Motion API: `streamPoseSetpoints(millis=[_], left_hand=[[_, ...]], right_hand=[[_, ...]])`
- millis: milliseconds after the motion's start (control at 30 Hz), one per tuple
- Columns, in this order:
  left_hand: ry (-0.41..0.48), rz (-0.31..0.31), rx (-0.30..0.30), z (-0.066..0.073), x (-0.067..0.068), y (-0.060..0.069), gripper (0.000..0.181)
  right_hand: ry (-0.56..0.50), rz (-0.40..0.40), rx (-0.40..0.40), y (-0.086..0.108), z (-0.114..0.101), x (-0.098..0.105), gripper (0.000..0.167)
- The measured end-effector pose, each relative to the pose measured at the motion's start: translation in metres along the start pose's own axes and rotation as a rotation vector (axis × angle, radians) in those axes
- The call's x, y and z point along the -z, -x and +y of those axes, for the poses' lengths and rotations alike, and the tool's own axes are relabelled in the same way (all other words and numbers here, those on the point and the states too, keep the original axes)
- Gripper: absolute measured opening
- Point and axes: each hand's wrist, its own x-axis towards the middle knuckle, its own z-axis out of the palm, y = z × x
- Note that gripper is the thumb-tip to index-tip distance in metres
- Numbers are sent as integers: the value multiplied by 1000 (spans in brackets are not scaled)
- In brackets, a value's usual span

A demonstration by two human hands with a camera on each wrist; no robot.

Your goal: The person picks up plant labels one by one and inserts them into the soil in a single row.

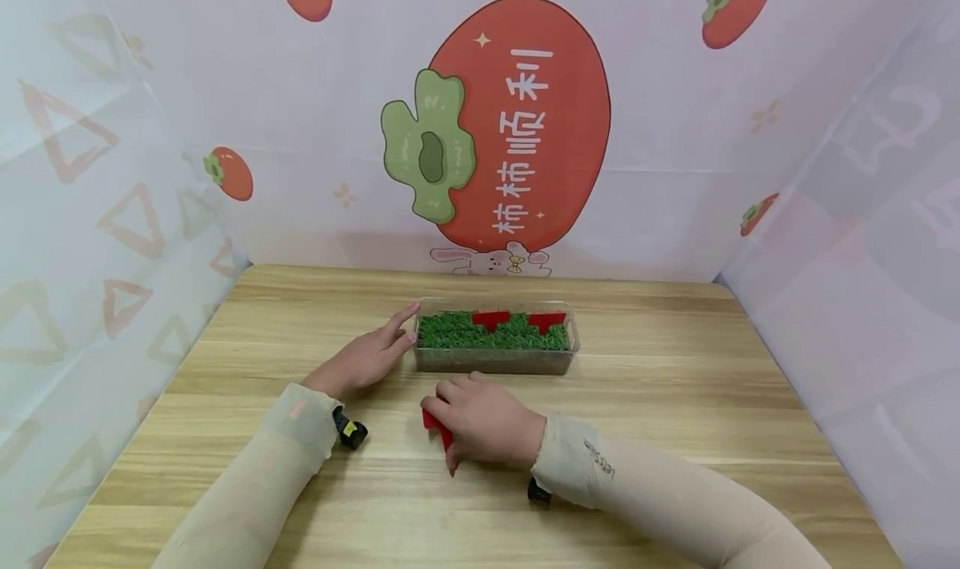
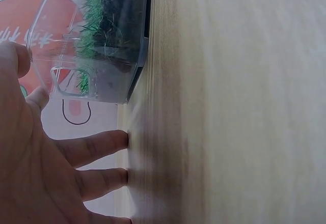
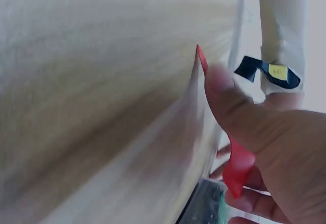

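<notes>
My right hand (image 1: 487, 421) pinches a red T-shaped plant label (image 1: 431, 420) between thumb and fingers, low over the table in front of the box. In the right wrist view the label (image 3: 238, 165) runs along the thumb, its pointed end past the thumb tip. A clear plastic box (image 1: 491, 362) of artificial grass (image 1: 450, 331) sits behind that hand. Two red labels (image 1: 491, 319) (image 1: 547, 321) stand upright in the grass. My left hand (image 1: 365, 361) is at the box's left end, fingers spread; in the left wrist view, thumb and index finger touch its rim, and other fingertips rest on the table.
The wood-grain table (image 1: 675, 386) extends on both sides of the box. Printed cloth (image 1: 660, 136) with persimmon pictures rises behind it, and more cloth hangs at left and right. Black straps (image 1: 349, 429) are worn at both wrists.
</notes>
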Motion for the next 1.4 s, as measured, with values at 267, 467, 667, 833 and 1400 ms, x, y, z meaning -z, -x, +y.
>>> streamPoseSetpoints(millis=[267,467,667,833,1400], left_hand=[[1,4,-4,0,-2,-1,59],[-6,12,-6,-1,-2,-1,58],[-1,3,-5,-2,-4,-2,58],[3,0,-1,-1,-4,-2,59],[16,-13,2,1,-1,0,59]], right_hand=[[-31,16,-71,5,14,10,44],[-119,81,-86,9,22,16,42],[-232,160,-110,10,27,23,37],[-294,179,-145,7,32,29,23],[-296,280,-129,-14,53,62,21]])
